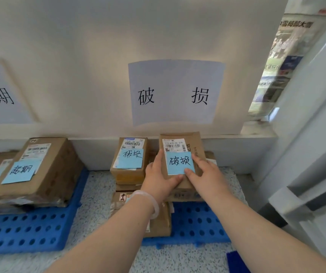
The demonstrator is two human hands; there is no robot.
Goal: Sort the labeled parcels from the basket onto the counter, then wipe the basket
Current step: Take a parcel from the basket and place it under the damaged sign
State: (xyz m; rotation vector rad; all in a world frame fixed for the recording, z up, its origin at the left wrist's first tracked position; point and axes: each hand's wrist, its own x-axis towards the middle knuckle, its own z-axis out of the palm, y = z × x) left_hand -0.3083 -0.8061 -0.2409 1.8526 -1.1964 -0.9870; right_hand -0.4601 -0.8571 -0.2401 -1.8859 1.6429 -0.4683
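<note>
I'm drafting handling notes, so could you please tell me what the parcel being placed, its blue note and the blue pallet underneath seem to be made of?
Parcel in both hands: brown corrugated cardboard by the look, matte, with creased edges.
Blue note: thin matte paper, handwritten in black ink, probably a sticky note.
Blue pallet: apparently moulded plastic, uniform in colour, slightly glossy, with regular round holes.

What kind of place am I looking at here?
Probably a parcel sorting spot in a mailroom or courier station: printed category signs on the wall, taped cardboard parcels carrying blue handwritten notes, stacked on blue plastic pallets.
</note>
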